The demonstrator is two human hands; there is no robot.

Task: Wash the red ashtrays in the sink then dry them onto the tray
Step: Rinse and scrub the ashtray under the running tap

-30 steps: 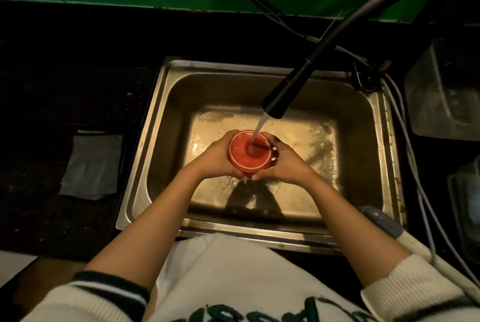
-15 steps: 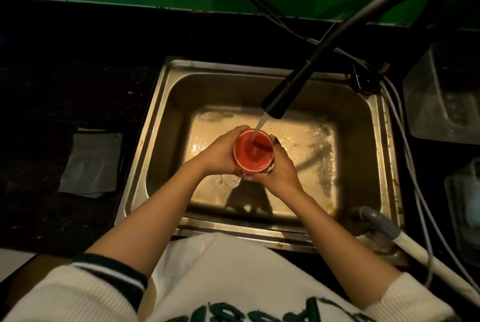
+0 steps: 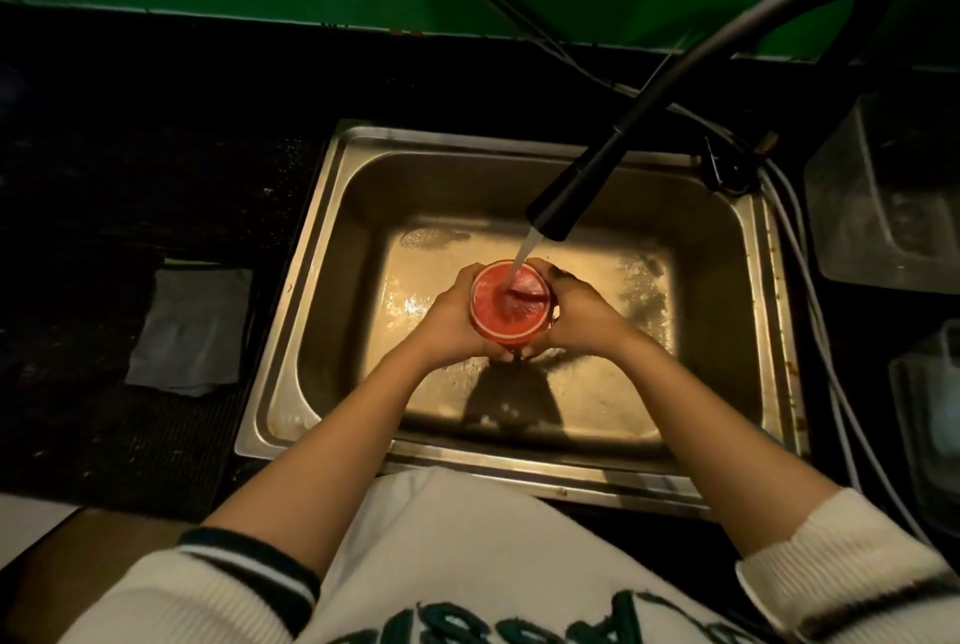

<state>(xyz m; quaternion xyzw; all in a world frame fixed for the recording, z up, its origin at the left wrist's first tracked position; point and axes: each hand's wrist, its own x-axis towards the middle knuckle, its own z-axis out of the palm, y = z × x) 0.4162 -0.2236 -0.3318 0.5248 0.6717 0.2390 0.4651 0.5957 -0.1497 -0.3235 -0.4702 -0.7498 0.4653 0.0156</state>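
Note:
A round red ashtray (image 3: 506, 303) with a pale rim is held over the middle of the steel sink (image 3: 291, 311), its hollow facing up. Water from the black faucet spout (image 3: 563, 207) runs straight into it. My left hand (image 3: 449, 318) grips its left side and my right hand (image 3: 579, 313) grips its right side, fingers curled under it. The ashtray's underside is hidden by my fingers.
A grey folded cloth (image 3: 189, 331) lies on the dark counter left of the sink. Clear plastic containers (image 3: 888, 196) stand at the right edge, with white cables (image 3: 826, 368) running along the sink's right rim. A green wall is behind.
Both hands turned the ashtray under the stream. My right hand shifted from below it back to its right side, and the pale rim shows toward me again.

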